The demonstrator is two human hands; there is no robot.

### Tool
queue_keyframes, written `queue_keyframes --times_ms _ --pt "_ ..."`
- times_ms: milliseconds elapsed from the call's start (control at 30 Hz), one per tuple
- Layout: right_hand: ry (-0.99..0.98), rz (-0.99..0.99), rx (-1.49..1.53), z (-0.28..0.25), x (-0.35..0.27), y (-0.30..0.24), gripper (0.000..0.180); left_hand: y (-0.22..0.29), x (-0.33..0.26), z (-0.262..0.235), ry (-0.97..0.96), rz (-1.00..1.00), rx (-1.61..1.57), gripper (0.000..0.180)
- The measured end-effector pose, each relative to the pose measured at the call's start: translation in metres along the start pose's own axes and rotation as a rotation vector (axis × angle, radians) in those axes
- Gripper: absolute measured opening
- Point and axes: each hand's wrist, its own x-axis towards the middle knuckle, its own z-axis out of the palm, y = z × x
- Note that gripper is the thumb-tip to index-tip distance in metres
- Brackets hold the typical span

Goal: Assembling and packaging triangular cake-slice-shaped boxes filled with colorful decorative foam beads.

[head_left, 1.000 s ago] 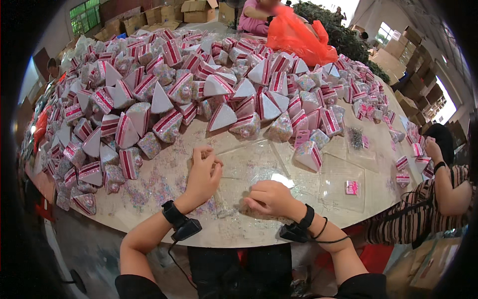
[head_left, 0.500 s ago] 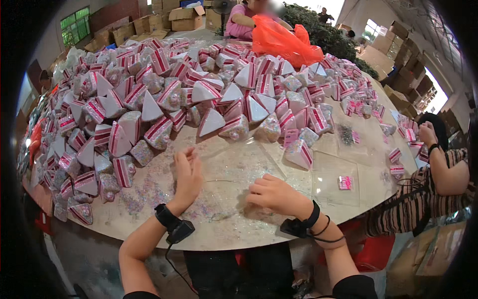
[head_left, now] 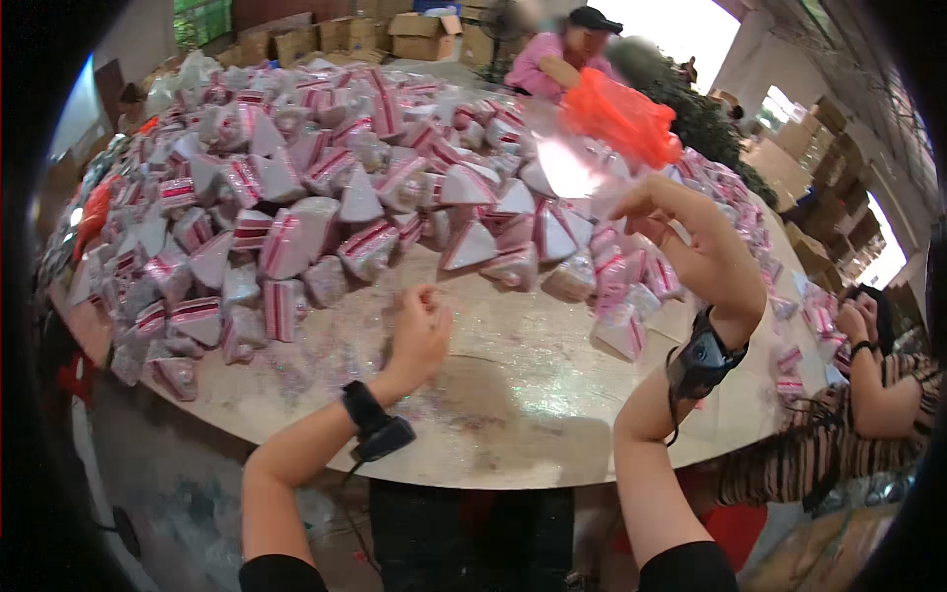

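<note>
Nearest the lower edge, two bare forearms rise from black sleeves, each with a black wrist strap carrying a small black device. The left hand (head_left: 419,331) rests on the round, pale marbled counter (head_left: 513,414), its fingers curled in and pinched together on something too small to make out. Around it the counter is strewn with a thin scatter of tiny glittery bits (head_left: 326,360).

The right hand (head_left: 705,247) is lifted well above the counter, fingers closed on the edge of a clear, thin plastic bag (head_left: 572,163) that hangs in the air to its left, over the far half of the counter.

Beyond the hands lies a large heap of small triangular packets in clear wrap with red-and-white striped bands (head_left: 326,187), covering most of the counter from the left rim to the far side and trailing along the right rim.

At the right edge a person in a striped top (head_left: 868,414) sits by the counter with a hand raised. At the far side a person in a pink top (head_left: 557,59) stands behind an orange plastic bag (head_left: 626,118), with brown cardboard boxes (head_left: 345,35) stacked behind.
</note>
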Motion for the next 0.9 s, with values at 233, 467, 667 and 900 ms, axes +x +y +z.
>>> queue_keyframes --times_ms 233,467,667,900 --pt "0.45 0.002 -0.437 0.033 0.033 0.16 0.017 0.013 -0.003 0.013 -0.037 0.001 -0.027 0.037" --pt "0.629 0.067 -0.633 0.038 0.026 0.172 0.015 0.015 -0.007 -0.002 -0.065 -0.147 -0.184 0.028" --pt "0.651 0.153 -0.485 0.022 0.009 0.161 0.013 0.016 -0.001 -0.003 -0.069 -0.12 -0.177 0.026" --pt "0.596 0.282 -0.502 0.017 -0.004 0.149 0.012 0.01 -0.002 -0.006 -0.083 -0.126 -0.149 0.021"
